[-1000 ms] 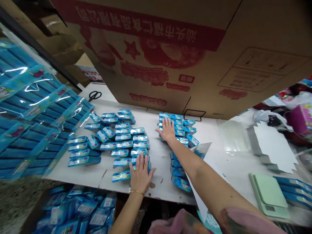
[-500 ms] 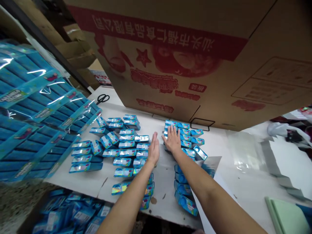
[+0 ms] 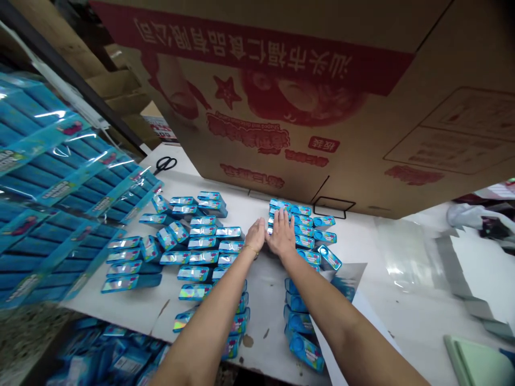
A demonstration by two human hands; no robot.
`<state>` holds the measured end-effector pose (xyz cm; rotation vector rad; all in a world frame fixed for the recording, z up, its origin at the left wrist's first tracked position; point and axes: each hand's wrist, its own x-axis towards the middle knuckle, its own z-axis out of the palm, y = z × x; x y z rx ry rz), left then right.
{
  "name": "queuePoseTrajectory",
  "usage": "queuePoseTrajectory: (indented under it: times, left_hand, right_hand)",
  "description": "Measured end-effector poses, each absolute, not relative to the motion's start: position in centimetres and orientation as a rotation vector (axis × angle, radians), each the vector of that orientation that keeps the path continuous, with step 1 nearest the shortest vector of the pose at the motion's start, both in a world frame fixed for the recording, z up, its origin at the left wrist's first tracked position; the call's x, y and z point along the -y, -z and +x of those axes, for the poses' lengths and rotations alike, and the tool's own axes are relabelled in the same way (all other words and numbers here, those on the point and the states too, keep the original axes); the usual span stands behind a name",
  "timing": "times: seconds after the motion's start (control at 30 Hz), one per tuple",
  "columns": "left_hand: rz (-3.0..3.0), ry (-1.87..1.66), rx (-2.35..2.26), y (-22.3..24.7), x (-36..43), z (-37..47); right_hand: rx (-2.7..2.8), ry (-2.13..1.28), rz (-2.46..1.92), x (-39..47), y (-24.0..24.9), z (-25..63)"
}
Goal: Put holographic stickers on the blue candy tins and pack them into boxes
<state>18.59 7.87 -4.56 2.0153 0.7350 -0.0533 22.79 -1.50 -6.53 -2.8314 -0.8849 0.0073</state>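
My right hand (image 3: 281, 234) lies with its fingers stretched forward over the near left boxes of a block of small blue boxes (image 3: 302, 221), and seems to press on them rather than grip one. Just left of it, my left hand (image 3: 255, 236) is turned edge-on, its fingers extended and close to the right thumb; nothing shows in it. More blue boxes stand in rows left of my forearms, such as this box (image 3: 203, 243). A column of boxes (image 3: 300, 321) lines the table under my right forearm. My palms partly hide what they touch.
A large brown carton (image 3: 257, 107) stands behind the boxes. Film-wrapped blue packs (image 3: 60, 182) are stacked at left, near black scissors (image 3: 166, 164). Below the table edge, a carton holds loose blue boxes (image 3: 120, 354). Clear plastic film (image 3: 406, 257) and a light green object (image 3: 478, 359) lie at right.
My left hand has swung right, from standing apart to beside my right hand. My right hand stays on the boxes. The view has shifted slightly.
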Motion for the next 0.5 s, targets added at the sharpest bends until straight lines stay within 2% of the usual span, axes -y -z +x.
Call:
queuePoseTrajectory:
  times: [0.1, 0.17, 0.33, 0.5]
  left_hand:
    - [2.194, -0.281, -0.627, 3.6, -6.7, 14.5]
    - [2.330, -0.380, -0.520, 3.2, -5.6, 10.8]
    - [2.657, -0.383, -0.503, 4.0, -3.4, 3.4]
    - [2.896, -0.336, -0.556, 6.3, -2.8, 1.1]
  right_hand:
    - [0.891, -0.046, -2.813, 1.2, 6.3, 22.8]
    - [0.895, -0.090, -2.796, 0.6, 6.2, 22.8]
    - [0.967, -0.166, -2.708, -3.2, 5.9, 22.1]
    - [1.081, -0.203, -2.583, -5.9, 5.0, 22.5]
